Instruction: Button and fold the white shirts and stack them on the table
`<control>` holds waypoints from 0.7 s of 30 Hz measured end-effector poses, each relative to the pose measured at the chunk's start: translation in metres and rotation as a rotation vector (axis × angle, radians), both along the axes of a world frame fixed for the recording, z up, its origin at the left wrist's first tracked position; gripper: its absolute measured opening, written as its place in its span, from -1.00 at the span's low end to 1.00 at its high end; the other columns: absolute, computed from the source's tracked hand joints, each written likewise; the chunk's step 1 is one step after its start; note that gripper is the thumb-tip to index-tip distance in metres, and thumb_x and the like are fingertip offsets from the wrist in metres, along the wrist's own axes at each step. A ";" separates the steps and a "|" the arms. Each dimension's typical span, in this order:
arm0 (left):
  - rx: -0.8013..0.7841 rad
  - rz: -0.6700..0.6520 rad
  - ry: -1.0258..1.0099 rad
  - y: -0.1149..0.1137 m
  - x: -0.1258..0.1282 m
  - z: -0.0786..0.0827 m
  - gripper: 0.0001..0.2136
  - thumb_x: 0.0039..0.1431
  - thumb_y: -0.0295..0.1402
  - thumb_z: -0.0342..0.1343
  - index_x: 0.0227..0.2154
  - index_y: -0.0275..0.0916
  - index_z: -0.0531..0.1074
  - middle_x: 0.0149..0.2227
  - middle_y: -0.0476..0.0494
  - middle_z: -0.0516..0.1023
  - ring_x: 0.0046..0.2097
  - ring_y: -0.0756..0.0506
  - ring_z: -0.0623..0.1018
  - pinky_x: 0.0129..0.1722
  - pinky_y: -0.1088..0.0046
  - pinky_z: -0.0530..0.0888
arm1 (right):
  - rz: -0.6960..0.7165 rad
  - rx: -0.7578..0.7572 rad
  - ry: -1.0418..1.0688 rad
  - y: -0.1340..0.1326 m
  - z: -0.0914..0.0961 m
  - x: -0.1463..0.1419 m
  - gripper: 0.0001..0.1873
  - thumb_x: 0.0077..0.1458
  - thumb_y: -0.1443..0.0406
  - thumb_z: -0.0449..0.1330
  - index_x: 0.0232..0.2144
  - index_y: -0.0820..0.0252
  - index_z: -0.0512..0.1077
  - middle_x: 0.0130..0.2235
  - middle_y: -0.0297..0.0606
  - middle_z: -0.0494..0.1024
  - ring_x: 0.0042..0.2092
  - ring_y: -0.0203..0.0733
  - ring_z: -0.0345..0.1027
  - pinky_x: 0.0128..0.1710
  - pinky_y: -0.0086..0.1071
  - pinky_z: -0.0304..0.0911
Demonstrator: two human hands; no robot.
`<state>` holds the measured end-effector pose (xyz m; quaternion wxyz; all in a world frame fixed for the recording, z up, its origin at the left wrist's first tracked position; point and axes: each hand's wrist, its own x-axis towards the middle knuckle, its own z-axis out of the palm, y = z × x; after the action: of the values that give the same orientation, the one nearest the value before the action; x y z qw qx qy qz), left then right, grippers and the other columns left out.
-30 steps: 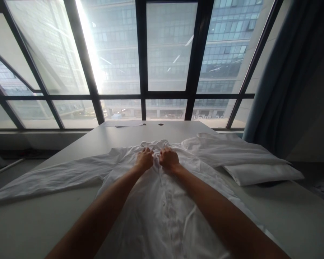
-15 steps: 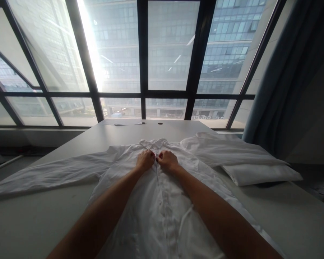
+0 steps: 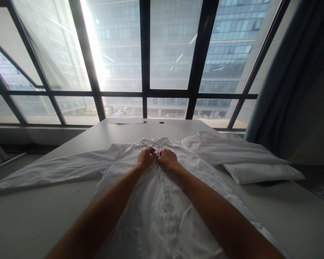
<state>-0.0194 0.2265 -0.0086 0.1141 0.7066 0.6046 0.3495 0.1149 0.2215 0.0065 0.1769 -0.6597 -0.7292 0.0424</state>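
No legible text, label, brand, number or sign anywhere in view. On the white shirt (image 3: 162, 201), spread on the bench (image 3: 43, 216), no tag or print can be made out. The sheet of paper (image 3: 124, 121) at the far edge and the building fronts (image 3: 226, 46) beyond the glass are too small and hazy to read.

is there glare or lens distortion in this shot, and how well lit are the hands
Head view: a bright sun streak flares on the window at upper left; the backlight leaves the left hand, right hand and white shirt dim but sharp; the wide lens slants the outer window frames inward.
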 end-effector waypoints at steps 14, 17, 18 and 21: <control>0.057 -0.044 -0.159 0.010 -0.002 -0.005 -0.91 0.05 -0.40 0.21 -0.34 -0.23 0.55 -0.32 -0.09 0.64 -0.26 -0.10 0.59 -0.21 0.43 0.46 | 0.021 0.127 0.476 0.010 -0.011 0.011 -0.78 0.02 0.24 0.14 -0.39 0.20 0.56 -0.38 -0.26 0.61 -0.30 -0.20 0.47 -0.34 -0.47 0.23; 0.050 -0.072 -0.230 0.017 -0.002 -0.007 -0.93 0.03 -0.44 0.22 -0.37 -0.27 0.55 -0.34 -0.11 0.63 -0.28 -0.07 0.59 -0.23 0.45 0.47 | 0.082 0.148 0.499 0.013 -0.016 0.013 -0.82 -0.02 0.23 0.19 -0.42 0.19 0.57 -0.41 -0.30 0.61 -0.33 -0.21 0.46 -0.33 -0.47 0.25; 0.045 -0.080 -0.255 0.018 -0.003 -0.007 -0.93 0.03 -0.46 0.22 -0.38 -0.28 0.55 -0.35 -0.12 0.63 -0.29 -0.07 0.59 -0.24 0.46 0.48 | 0.092 0.155 0.506 0.014 -0.018 0.013 -0.82 -0.02 0.23 0.20 -0.42 0.18 0.57 -0.41 -0.30 0.61 -0.33 -0.21 0.46 -0.33 -0.47 0.26; 0.018 -0.103 -0.340 0.022 -0.002 -0.008 -0.93 0.01 -0.49 0.22 -0.39 -0.30 0.54 -0.38 -0.12 0.62 -0.32 -0.05 0.59 -0.27 0.48 0.48 | 0.112 0.171 0.529 0.013 -0.019 0.013 -0.82 -0.01 0.22 0.21 -0.41 0.17 0.58 -0.42 -0.31 0.61 -0.34 -0.22 0.46 -0.33 -0.47 0.28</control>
<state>-0.0218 0.2485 -0.0166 0.2259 0.6684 0.5364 0.4630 0.1281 0.2342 -0.0127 0.4135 -0.5671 -0.6939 0.1609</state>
